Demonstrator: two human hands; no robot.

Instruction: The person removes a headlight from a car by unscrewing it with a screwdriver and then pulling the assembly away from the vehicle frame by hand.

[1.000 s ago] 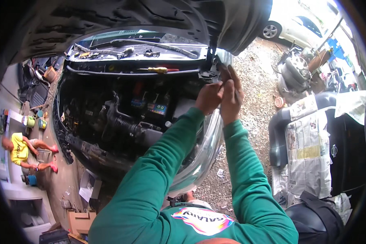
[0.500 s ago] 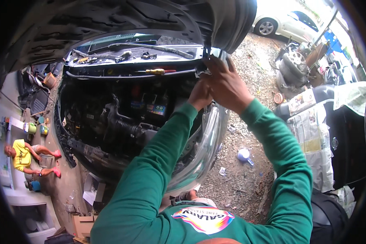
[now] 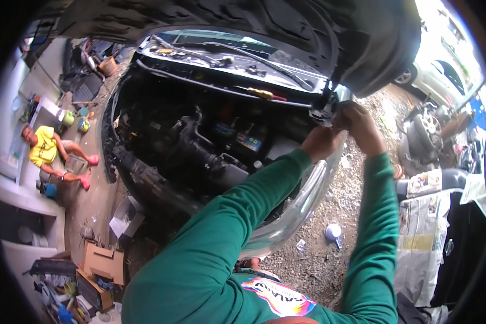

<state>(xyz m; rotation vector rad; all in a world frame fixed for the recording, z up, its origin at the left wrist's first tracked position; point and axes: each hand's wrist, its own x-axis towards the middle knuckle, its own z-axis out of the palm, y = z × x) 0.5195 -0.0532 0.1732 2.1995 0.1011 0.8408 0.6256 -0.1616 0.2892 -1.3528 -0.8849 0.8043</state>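
Note:
Both hands are close together beside the dark hood hinge (image 3: 323, 105), at the rear corner of a car's open engine bay. My left hand (image 3: 322, 142) is closed just below the hinge, its fingertips meeting those of the other hand. My right hand (image 3: 363, 128) is bent over the fender edge with its fingers curled inward. Whatever is between the fingers is hidden or too small to make out. Above them the raised black hood (image 3: 243, 21) spans the top of the view. A screwdriver (image 3: 262, 93) with a yellow handle lies along the cowl, left of the hands.
A battery (image 3: 249, 141) and a ribbed air hose (image 3: 200, 146) sit in the engine bay. Wiper arms (image 3: 270, 63) cross the cowl. A blue-white dipper (image 3: 333, 232) lies on gravel. Paper-masked car panel (image 3: 424, 237) stands right. A person in yellow (image 3: 44, 147) sits far left.
The view has swung, so the car sits further right. My right hand has come down from the top of the hinge to its outer side; my left hand stays close beside it.

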